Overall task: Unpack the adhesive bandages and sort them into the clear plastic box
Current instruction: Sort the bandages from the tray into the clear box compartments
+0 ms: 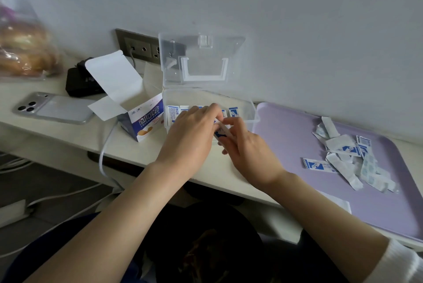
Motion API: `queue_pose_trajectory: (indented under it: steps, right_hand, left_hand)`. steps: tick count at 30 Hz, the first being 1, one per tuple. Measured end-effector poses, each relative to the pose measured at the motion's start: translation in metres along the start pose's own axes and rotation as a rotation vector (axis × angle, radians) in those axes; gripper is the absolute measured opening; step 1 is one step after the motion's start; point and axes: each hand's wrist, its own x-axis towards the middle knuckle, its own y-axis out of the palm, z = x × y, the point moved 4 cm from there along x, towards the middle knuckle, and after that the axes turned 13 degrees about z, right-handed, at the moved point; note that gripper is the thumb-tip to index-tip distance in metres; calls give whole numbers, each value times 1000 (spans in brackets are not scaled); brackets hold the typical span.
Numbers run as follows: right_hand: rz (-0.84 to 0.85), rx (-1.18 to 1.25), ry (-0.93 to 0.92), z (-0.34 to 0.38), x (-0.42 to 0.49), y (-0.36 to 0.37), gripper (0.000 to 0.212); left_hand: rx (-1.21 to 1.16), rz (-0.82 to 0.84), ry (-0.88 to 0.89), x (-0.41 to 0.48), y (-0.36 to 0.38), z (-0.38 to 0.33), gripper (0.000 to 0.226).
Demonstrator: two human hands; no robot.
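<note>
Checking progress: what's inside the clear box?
Blue-and-white wrapped bandages stand in the box. The left hand and right hand, pinching another bandage, hide its front part.

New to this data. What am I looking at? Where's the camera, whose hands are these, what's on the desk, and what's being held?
There is no machine here. One camera, worn on a person's head, looks down at their two bare hands. The left hand and right hand together pinch one wrapped bandage just in front of the clear plastic box. Its lid stands open against the wall, and a few bandages already sit inside. Left of the box is the opened bandage carton, then a phone. To the right, a purple tray holds a loose pile of bandages, apparently still to be sorted.
</note>
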Motion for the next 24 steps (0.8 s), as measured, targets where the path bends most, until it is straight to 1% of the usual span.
queue_pose_trajectory:
  steps: [3,5,6,7,9,10,12,15,18,22,24]
  right_hand:
    - [-29,77,22,5,8,0,15]
    - [-83,90,29,4,14,-4,14]
    - [-121,102,45,4,17,-8,12]
    - [-167,126,69,3,22,-14,10]
    - [-257,229,135,-3,30,-27,11]
    - [-285,254,164,-5,36,-33,13]
    - [-291,219,215,-10,50,-38,16]
    - [-223,157,297,-17,69,-38,15]
    - [-99,138,380,-21,86,-36,15]
    - [154,80,526,-30,104,-24,30]
    - [215,97,558,-35,110,-18,32]
  left_hand:
    - [6,-51,-20,0,-7,3,11]
    - [19,-60,-56,2,-9,7,12]
    - [42,-54,-85,3,-9,11,16]
    - [73,-34,-127,5,-9,18,24]
    - [142,70,-240,7,-5,30,35]
    - [170,115,-284,7,-4,36,34]
    - [210,149,-314,8,-3,43,26]
    - [251,150,-304,10,-1,43,20]
    - [299,155,-277,11,2,39,19]
    - [299,153,-254,10,4,38,21]
    - [292,153,-250,10,3,39,18]
